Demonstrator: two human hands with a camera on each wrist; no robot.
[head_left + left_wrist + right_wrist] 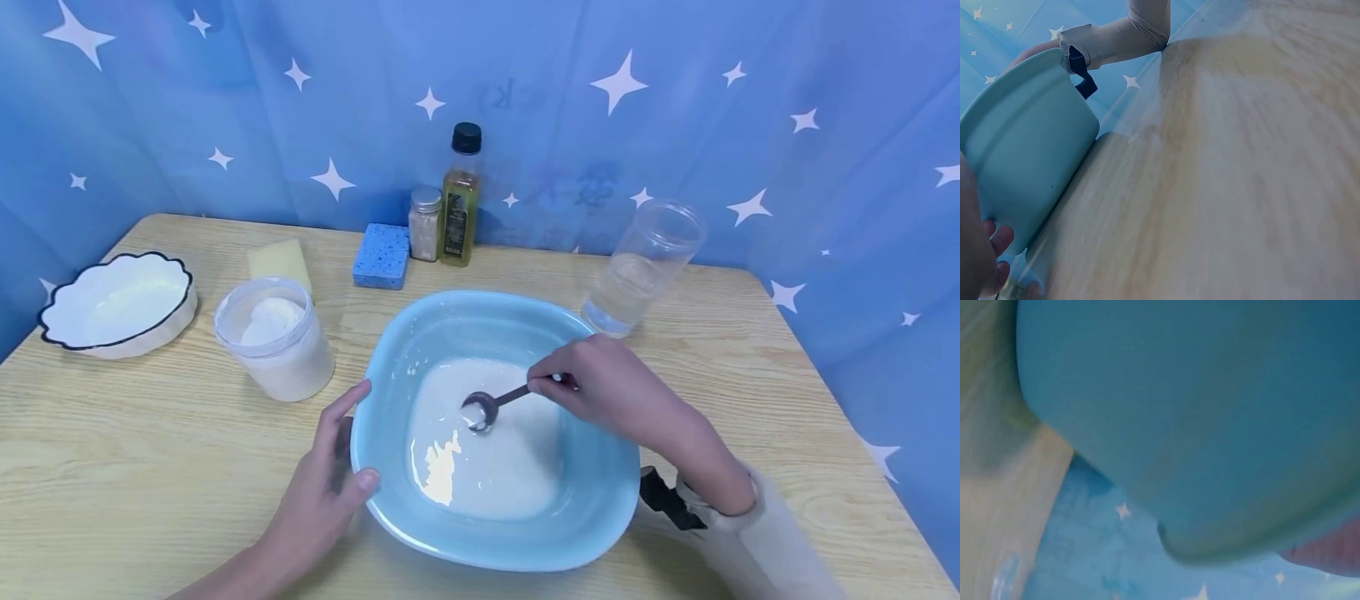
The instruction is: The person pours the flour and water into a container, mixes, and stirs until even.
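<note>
At the table's (112, 467) centre, your right hand (600, 387) pinches a spoon (491, 406) by its handle, the scoop sunk in white liquid (487, 450) inside the blue basin (420, 333). Your left hand (326, 479) grips the basin's near-left rim, thumb on the lip, fingers down the outer wall. A jar (277, 342) of white powder stands just left of the basin; a clear cup (645, 267) stands behind it.

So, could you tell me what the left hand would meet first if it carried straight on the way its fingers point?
Probably the clear plastic jar of white powder; the left hand points up-table along the light blue plastic basin, though depth is unclear.
</note>
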